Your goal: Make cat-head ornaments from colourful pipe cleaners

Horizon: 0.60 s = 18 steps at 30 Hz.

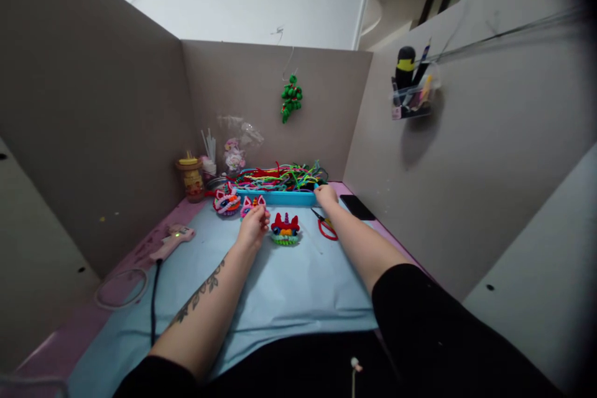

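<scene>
My left hand (255, 224) is closed above the light blue cloth, its fingers curled; whatever they may hold is hidden. Just behind it sits a pink-eared crafted animal head (247, 208), partly covered by the hand. To the right of that hand, a crafted head with red ears and a purple horn (285, 229) rests on the cloth. My right hand (326, 194) is closed at the right end of a blue tray (275, 198), with its fingers on the rim. Many coloured fuzzy strands (284, 175) fill the tray. Red-handled scissors (326, 227) lie below my right wrist.
Another pink crafted head (226, 203) stands at left, near a jar (192, 179). A pink glue gun (173, 242) with a black cord lies on the left. A dark phone (357, 207) is at right. Grey panels enclose the desk; a green ornament (291, 98) hangs behind.
</scene>
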Available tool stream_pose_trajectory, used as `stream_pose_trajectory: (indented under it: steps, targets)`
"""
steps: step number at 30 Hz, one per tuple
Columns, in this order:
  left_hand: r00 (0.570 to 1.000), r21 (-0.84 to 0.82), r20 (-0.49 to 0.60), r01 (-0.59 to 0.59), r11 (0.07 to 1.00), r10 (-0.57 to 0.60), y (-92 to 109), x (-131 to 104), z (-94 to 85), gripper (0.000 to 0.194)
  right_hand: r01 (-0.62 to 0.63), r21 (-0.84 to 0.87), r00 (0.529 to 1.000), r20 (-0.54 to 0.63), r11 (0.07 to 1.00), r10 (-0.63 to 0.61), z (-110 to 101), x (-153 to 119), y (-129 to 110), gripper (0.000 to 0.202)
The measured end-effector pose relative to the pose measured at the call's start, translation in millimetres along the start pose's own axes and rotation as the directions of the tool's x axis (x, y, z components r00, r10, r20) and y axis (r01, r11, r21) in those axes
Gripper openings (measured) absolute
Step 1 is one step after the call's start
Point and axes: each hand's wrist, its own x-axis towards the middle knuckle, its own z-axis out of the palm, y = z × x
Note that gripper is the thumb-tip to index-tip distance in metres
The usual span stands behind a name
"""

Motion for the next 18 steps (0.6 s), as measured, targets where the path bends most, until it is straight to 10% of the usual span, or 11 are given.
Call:
stream_pose_trajectory:
  steps: [5, 8, 13, 18]
  targets:
    - [0.994, -0.068, -0.089, 0.054, 0.996, -0.06, 0.9, 5.0, 0.4, 0.011, 0.293, -0.1, 0.956, 0.028, 0.951, -0.291, 5.8, 5.5, -33.7, 0.033]
    - [0.982, -0.135, -0.144, 0.104, 0.985, -0.123, 2.2, 5.4, 0.7, 0.012, 0.586, -0.075, 0.781, 0.317, 0.807, -0.538, 22.5, 5.3, -73.8, 0.04]
    - [0.966, -0.238, -0.166, 0.157, 0.958, -0.2, 5.4, 0.5, -0.6, 0.013, 0.657, -0.079, 0.684, 0.48, 0.75, -0.549, 57.5, 6.7, -128.9, 0.044]
    - [0.946, -0.334, -0.168, 0.209, 0.919, -0.276, 5.2, -2.6, -0.7, 0.014, 0.643, -0.151, 0.695, 0.527, 0.75, -0.489, 79.9, 8.5, -151.2, 0.044]
